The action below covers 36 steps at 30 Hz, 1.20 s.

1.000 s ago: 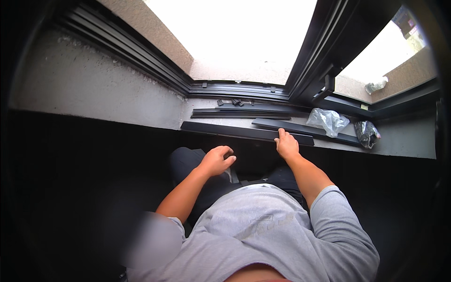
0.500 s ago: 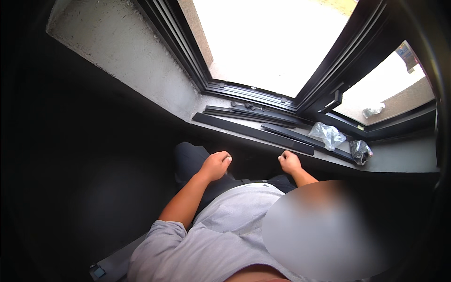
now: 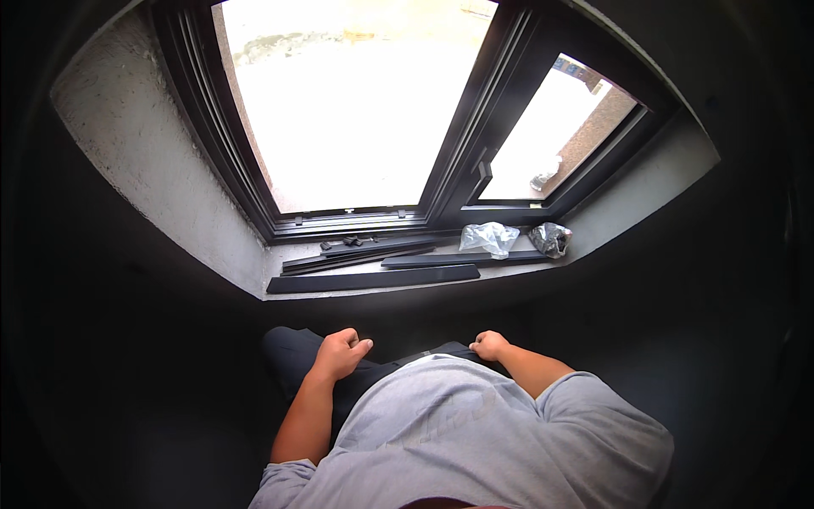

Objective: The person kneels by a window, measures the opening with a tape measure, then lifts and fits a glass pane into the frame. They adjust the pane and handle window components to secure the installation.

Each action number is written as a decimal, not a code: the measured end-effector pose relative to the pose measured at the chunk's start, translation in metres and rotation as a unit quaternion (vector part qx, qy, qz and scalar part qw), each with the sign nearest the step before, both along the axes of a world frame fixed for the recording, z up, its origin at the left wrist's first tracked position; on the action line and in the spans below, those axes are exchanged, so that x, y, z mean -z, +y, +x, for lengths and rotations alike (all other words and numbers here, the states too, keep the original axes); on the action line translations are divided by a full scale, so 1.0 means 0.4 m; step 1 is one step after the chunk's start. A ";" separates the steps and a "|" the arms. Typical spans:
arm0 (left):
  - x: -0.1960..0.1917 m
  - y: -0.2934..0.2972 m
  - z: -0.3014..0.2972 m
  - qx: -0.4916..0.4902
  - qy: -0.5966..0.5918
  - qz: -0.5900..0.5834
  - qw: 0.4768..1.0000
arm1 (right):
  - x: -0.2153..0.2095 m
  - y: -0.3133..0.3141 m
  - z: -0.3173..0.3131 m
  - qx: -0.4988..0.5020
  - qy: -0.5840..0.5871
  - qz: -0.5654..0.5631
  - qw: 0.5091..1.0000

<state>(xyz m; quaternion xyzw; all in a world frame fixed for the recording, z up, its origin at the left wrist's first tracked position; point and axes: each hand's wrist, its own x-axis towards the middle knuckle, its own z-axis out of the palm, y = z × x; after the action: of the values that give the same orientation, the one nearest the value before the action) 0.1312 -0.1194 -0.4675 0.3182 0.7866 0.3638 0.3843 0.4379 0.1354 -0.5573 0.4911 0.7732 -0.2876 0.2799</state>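
Over my lap, beside the dark trousers (image 3: 288,356), my left hand (image 3: 342,353) has its fingers curled closed; the inside of the grip is hidden. My right hand (image 3: 489,345) is also closed, its fingertips at the trousers by my waist. What it holds, if anything, is too small to tell. In front of me, on the sill, lies a long flat black strip (image 3: 373,278). Behind it rest thin black strips (image 3: 356,256) and another black bar (image 3: 466,259).
A clear plastic bag (image 3: 490,239) and a bag with dark contents (image 3: 551,239) sit at the sill's right. Small black pieces (image 3: 352,242) lie near the frame. The black window frame (image 3: 441,182) has a handle (image 3: 483,178). Rough grey plaster (image 3: 161,161) edges the left.
The view has turned, so the window and sill now appear further left and more level. Both hands stay closed near my lap; the right one is now closer to my waist.
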 end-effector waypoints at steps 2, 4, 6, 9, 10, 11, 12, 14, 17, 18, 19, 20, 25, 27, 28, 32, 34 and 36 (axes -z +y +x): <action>-0.005 -0.009 -0.002 0.026 0.012 -0.013 1.000 | -0.023 -0.007 -0.025 0.008 0.005 -0.005 1.000; -0.002 -0.019 -0.005 0.038 0.013 -0.019 0.999 | -0.051 -0.022 -0.057 0.004 0.016 -0.006 1.000; 0.005 -0.031 -0.015 0.035 0.003 -0.015 0.999 | -0.104 -0.041 -0.105 -0.016 0.024 -0.004 1.000; 0.020 -0.043 -0.025 0.014 0.008 0.019 1.000 | -0.127 -0.035 -0.153 -0.054 0.029 0.002 0.998; 0.021 -0.045 -0.032 0.005 -0.009 0.023 1.000 | -0.138 -0.034 -0.173 -0.064 0.029 0.005 0.998; 0.026 -0.046 -0.038 -0.002 -0.028 0.029 0.999 | -0.143 -0.031 -0.186 -0.071 0.028 0.017 0.997; 0.029 -0.049 -0.043 -0.009 -0.048 0.033 0.998 | -0.131 -0.026 -0.189 -0.138 -0.010 0.005 0.990; 0.048 -0.050 -0.050 -0.008 -0.030 0.050 0.998 | -0.080 -0.011 -0.178 -0.267 -0.087 -0.018 0.960; 0.053 -0.052 -0.052 -0.006 -0.009 0.068 0.998 | 0.014 0.016 -0.115 -0.365 -0.107 -0.080 0.921; 0.053 -0.059 -0.051 -0.011 -0.003 0.072 0.997 | 0.003 0.013 -0.124 -0.308 -0.089 -0.092 0.943; 0.055 -0.064 -0.056 -0.019 -0.003 0.080 0.997 | -0.011 0.009 -0.129 -0.291 -0.068 -0.076 0.951; 0.062 -0.069 -0.059 -0.026 -0.008 0.091 0.996 | -0.054 -0.007 -0.135 -0.272 -0.052 -0.058 0.959; 0.084 -0.075 -0.058 -0.028 -0.025 0.088 0.995 | -0.055 -0.005 -0.082 -0.010 0.148 -0.038 0.988; 0.082 -0.075 -0.052 -0.031 -0.033 0.088 0.995 | -0.041 0.017 -0.043 0.140 0.230 -0.035 0.962; 0.077 -0.072 -0.049 -0.033 -0.038 0.088 0.995 | -0.042 0.039 0.000 0.025 0.264 -0.007 0.964; 0.052 -0.089 -0.046 -0.037 0.007 0.059 0.998 | -0.282 -0.062 -0.014 -0.045 0.148 -0.103 0.983; 0.070 -0.085 -0.047 -0.030 0.008 0.052 0.998 | -0.311 -0.068 -0.016 -0.056 0.152 -0.071 0.984; 0.069 -0.069 -0.045 -0.027 -0.005 0.035 0.999 | -0.344 -0.035 -0.036 0.037 0.224 -0.076 0.971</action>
<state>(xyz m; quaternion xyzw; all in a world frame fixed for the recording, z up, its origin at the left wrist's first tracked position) 0.1131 -0.1468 -0.4952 0.3082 0.7796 0.4034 0.3667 0.4237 0.1212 -0.4196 0.4201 0.7734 -0.4580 0.1250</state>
